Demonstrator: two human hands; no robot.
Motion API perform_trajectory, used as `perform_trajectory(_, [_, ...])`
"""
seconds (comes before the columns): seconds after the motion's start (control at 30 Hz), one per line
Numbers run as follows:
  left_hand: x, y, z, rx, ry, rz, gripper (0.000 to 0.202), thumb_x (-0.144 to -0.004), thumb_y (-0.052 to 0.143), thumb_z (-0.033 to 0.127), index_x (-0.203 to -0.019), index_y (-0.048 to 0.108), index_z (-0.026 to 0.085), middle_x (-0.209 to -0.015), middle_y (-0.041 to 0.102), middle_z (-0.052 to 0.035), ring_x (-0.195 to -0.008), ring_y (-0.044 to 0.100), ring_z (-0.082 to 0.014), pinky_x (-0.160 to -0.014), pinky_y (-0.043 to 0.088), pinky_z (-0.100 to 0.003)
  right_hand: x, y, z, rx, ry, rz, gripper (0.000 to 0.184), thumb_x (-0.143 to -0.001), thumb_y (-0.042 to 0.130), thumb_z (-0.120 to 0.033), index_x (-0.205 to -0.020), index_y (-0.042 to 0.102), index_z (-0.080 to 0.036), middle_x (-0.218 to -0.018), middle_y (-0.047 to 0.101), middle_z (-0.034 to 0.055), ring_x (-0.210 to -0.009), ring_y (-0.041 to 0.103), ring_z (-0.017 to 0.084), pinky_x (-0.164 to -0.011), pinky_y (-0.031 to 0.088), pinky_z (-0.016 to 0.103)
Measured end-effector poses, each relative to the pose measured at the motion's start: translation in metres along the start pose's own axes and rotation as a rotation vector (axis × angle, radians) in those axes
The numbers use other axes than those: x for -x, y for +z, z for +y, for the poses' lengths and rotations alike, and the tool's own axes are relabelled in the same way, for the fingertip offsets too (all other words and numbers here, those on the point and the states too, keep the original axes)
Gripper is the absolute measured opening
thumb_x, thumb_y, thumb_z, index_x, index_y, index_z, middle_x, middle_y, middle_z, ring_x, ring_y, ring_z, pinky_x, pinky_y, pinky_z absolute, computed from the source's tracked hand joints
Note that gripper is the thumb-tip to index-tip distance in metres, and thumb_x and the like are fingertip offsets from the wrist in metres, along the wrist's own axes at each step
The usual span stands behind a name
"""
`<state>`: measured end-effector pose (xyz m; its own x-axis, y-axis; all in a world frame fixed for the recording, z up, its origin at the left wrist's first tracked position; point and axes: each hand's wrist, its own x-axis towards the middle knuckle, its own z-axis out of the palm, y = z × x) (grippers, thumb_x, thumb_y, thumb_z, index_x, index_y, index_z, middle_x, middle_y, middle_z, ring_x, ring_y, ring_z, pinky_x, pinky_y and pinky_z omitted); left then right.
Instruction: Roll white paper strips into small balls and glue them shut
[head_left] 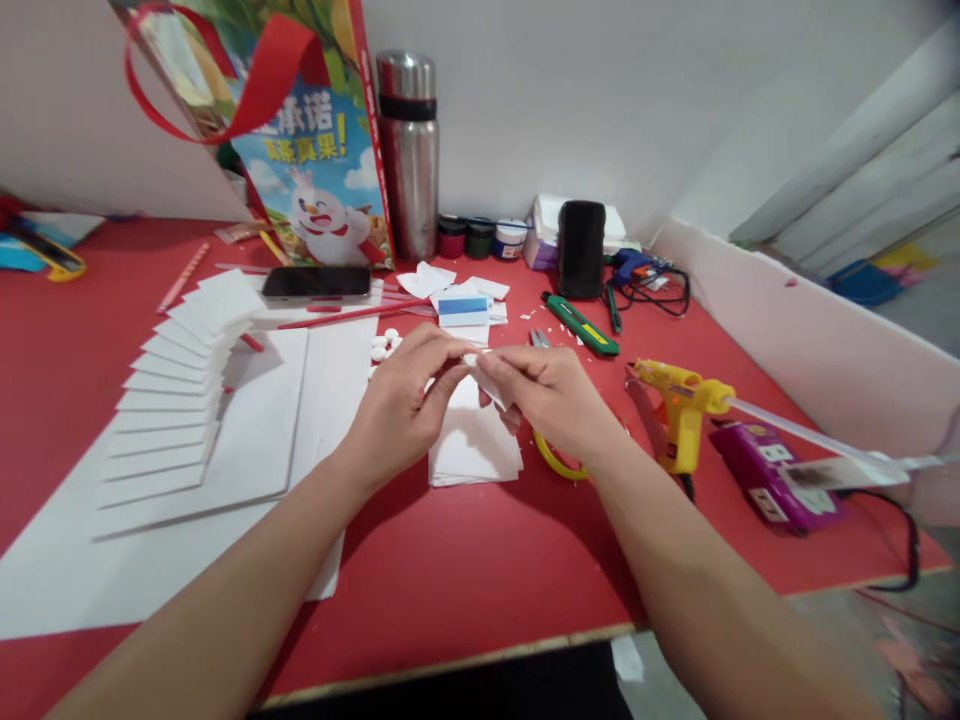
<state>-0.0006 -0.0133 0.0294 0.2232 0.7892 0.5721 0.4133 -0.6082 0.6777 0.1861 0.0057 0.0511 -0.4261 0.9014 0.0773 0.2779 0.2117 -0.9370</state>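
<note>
Between my two hands, above a stack of white paper sheets (476, 440), is a small piece of white paper (491, 382). My left hand (412, 395) pinches its upper left end between thumb and forefinger. The fingers of my right hand (544, 392) close round its other side and partly cover it. Beside my left hand lie several small white balls (384, 345). Under my right hand are scissors with yellow handles (559, 460), their metal tips (538, 338) poking out beyond the hand.
A white stepped model (169, 390) on white board stands at left. At right lie a yellow glue gun (682, 405), a purple box (776, 475) and a green utility knife (581, 323). Behind are a steel flask (411, 160), paint jars (480, 240), a phone (316, 282) and a gift bag (322, 190).
</note>
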Motion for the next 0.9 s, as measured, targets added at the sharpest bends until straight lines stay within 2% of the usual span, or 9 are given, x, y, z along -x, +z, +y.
perform_trajectory(0.07, [0.000,0.001,0.000,-0.026,-0.009,-0.002,0.018,-0.100,0.053,0.023,-0.108,0.069,0.019,-0.103,0.067,-0.0092,-0.099,0.062,-0.0214,-0.089,0.050,-0.034,-0.002,0.000,0.001,-0.225,0.166,-0.008,0.052,-0.096,0.051,-0.063,-0.085,0.070,-0.016,-0.056,0.061,0.0000,-0.042,0.052,0.011,-0.044,0.043,0.026])
perform_trajectory(0.13, [0.001,0.001,-0.001,0.001,-0.074,-0.022,0.017,-0.101,0.052,0.023,-0.108,0.067,0.018,-0.102,0.069,-0.0082,-0.096,0.064,-0.0205,-0.089,0.049,-0.033,-0.004,-0.002,0.002,-0.374,0.241,0.030,0.057,-0.094,0.050,-0.068,-0.101,0.070,-0.015,-0.067,0.069,0.0043,-0.043,0.058,0.013,-0.042,0.047,0.027])
perform_trajectory(0.27, [0.002,0.000,-0.002,0.097,-0.219,-0.032,0.018,-0.100,0.055,0.028,-0.109,0.067,0.019,-0.096,0.073,-0.0060,-0.089,0.067,-0.0193,-0.084,0.050,-0.032,-0.003,-0.002,-0.001,-0.349,0.186,0.050,0.057,-0.089,0.062,-0.064,-0.121,0.066,-0.016,-0.077,0.073,0.0050,-0.044,0.058,0.012,-0.040,0.046,0.025])
perform_trajectory(0.37, [0.001,0.001,-0.003,0.235,-0.296,-0.010,0.019,-0.097,0.059,0.031,-0.107,0.069,0.018,-0.097,0.074,-0.0068,-0.089,0.069,-0.0193,-0.081,0.052,-0.031,-0.001,0.002,0.000,-0.108,0.065,0.085,0.046,-0.082,0.075,-0.055,-0.108,0.069,-0.017,-0.074,0.069,0.0013,-0.046,0.056,0.010,-0.042,0.043,0.024])
perform_trajectory(0.5, [-0.001,0.004,0.000,0.398,-0.395,0.002,0.018,-0.092,0.066,0.031,-0.099,0.071,0.015,-0.092,0.075,-0.0066,-0.085,0.069,-0.0182,-0.080,0.054,-0.031,0.000,0.007,0.005,0.202,-0.066,0.217,0.028,-0.087,0.071,-0.044,-0.081,0.064,-0.017,-0.065,0.062,-0.0005,-0.054,0.055,0.011,-0.051,0.040,0.024])
perform_trajectory(0.63, [-0.002,0.006,0.003,0.492,-0.507,0.017,0.019,-0.088,0.071,0.033,-0.090,0.073,0.015,-0.081,0.072,-0.0036,-0.077,0.065,-0.0152,-0.077,0.053,-0.029,0.002,0.009,0.007,0.404,-0.142,0.264,0.022,-0.090,0.067,-0.034,-0.076,0.062,-0.018,-0.059,0.058,-0.0015,-0.055,0.052,0.012,-0.055,0.036,0.025])
perform_trajectory(0.77, [-0.001,0.008,0.001,0.619,-0.573,0.022,0.019,-0.089,0.070,0.033,-0.095,0.074,0.015,-0.084,0.071,-0.0030,-0.079,0.064,-0.0136,-0.083,0.053,-0.029,0.004,0.010,0.008,0.607,-0.280,0.299,0.025,-0.094,0.058,-0.031,-0.075,0.065,-0.017,-0.061,0.060,0.0014,-0.058,0.053,0.013,-0.058,0.036,0.027])
perform_trajectory(0.83, [0.000,0.007,-0.001,0.638,-0.572,0.036,0.018,-0.090,0.069,0.032,-0.096,0.074,0.015,-0.084,0.071,-0.0028,-0.080,0.064,-0.0135,-0.083,0.052,-0.029,0.003,0.009,0.007,0.638,-0.324,0.297,0.027,-0.095,0.056,-0.033,-0.078,0.068,-0.016,-0.070,0.066,0.0054,-0.065,0.059,0.016,-0.062,0.039,0.029])
perform_trajectory(0.9, [-0.001,0.004,-0.002,0.568,-0.526,0.042,0.018,-0.091,0.069,0.031,-0.098,0.074,0.015,-0.085,0.072,-0.0031,-0.080,0.064,-0.0138,-0.082,0.052,-0.028,0.002,0.007,0.006,0.455,-0.230,0.243,0.033,-0.096,0.057,-0.043,-0.080,0.069,-0.016,-0.072,0.068,0.0070,-0.068,0.063,0.018,-0.062,0.044,0.029])
